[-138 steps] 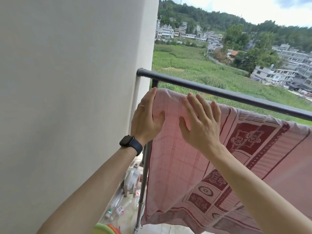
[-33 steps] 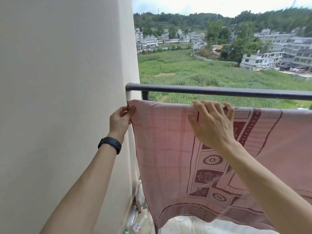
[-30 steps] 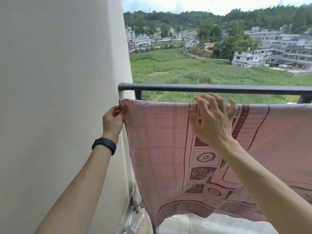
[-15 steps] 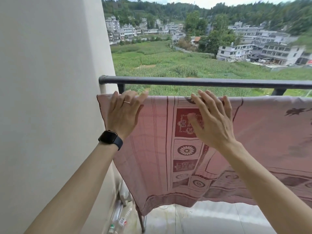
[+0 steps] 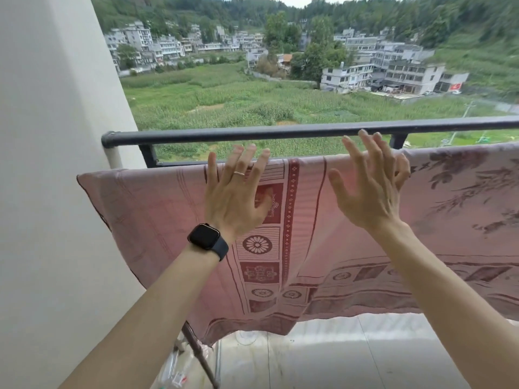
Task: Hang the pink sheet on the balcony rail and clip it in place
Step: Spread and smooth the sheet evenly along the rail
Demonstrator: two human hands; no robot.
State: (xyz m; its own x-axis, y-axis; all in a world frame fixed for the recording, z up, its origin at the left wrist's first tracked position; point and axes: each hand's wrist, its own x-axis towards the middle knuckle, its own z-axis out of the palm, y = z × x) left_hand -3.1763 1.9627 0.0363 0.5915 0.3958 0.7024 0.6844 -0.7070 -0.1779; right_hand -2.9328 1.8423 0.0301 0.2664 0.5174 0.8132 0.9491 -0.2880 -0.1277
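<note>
Reaching forward, left hand [image 5: 236, 197] and right hand [image 5: 370, 192] spread wide before the pink sheet [image 5: 157, 209]

Home balcony: dark rail [image 5: 280, 133], pink sheet [image 5: 146, 214], village view beyond.

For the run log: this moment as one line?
pink sheet hanging below top rail; left hand open; right hand open; no clips visible

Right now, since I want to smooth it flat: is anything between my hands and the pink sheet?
Nothing visible. The left hand and right hand are open, fingers spread, directly in front of the pink sheet near its top edge, below the dark rail.
</note>
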